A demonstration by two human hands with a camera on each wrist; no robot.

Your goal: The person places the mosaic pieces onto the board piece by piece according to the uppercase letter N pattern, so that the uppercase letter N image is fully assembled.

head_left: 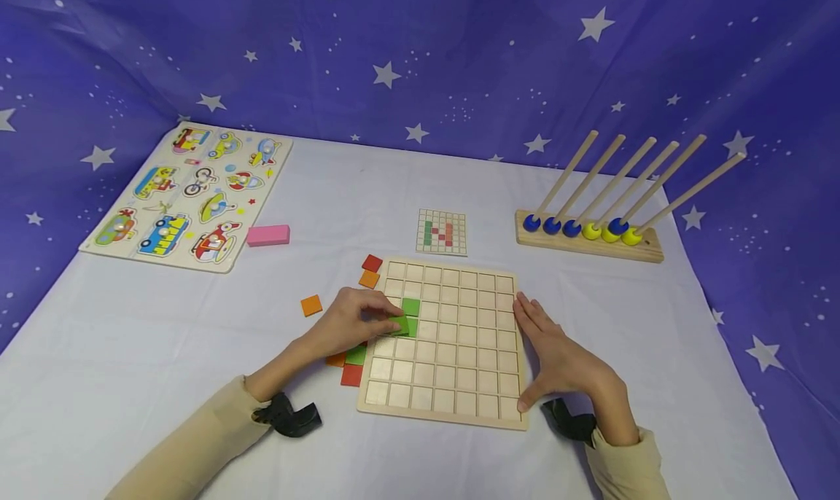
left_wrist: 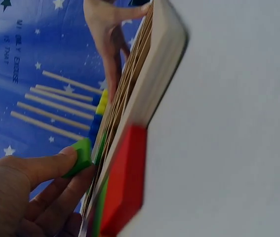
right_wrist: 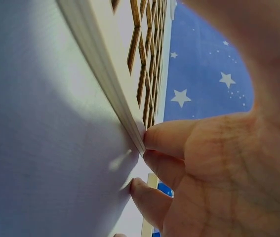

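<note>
A green square tile (head_left: 399, 326) is pinched between the thumb and fingers of the left hand (head_left: 349, 321), and is held over the left-hand columns of a wooden grid board (head_left: 443, 416); whether the board is touched by the tile cannot be told. Two cells just beside it are filled by an upper green tile (head_left: 410, 307) and a lower green tile (head_left: 413, 328), the latter partly covered by the held one. The right hand (head_left: 563, 354) is spread wide and grips nothing: the board's right edge is met by its fingertips, and the near right corner by its thumb.

The tile is judged to be light, stiff and hardly fragile, with smooth faces that may slip a little. It is best taken by two opposite edges, as the underside is then left free to drop into a cell (the raised ridges seem low, so a tilted tile could catch on them). The board looks rigid and light enough to slide on the cloth-covered tabletop (head_left: 249, 442); it is best steadied by the outer rim. Beside its left edge, loose tiles lie within reach, among them a red tile (head_left: 351, 375).
</note>
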